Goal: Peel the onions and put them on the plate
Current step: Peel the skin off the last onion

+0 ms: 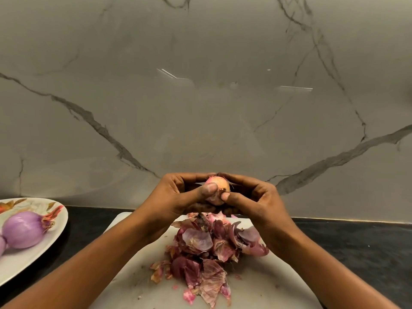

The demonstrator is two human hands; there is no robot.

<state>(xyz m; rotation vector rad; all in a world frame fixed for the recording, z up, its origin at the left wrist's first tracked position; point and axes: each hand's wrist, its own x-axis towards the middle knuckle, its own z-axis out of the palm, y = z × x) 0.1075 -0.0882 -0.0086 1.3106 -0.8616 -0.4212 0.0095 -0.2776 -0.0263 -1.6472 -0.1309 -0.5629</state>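
While both hands cup a small onion (217, 190) above the peel pile (207, 253) on the cutting board (263, 284), left hand (178, 197) & right hand (252, 197) pinch it w/ thumbs, prob. mid-peel. Next: strip remaining skin, move it left to plate (26, 262) w/ peeled onion (23, 229).

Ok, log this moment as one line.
step: peeling | left hand: grips onion | right hand: grips onion | skins: piled on cutting board | plate: peeled onions
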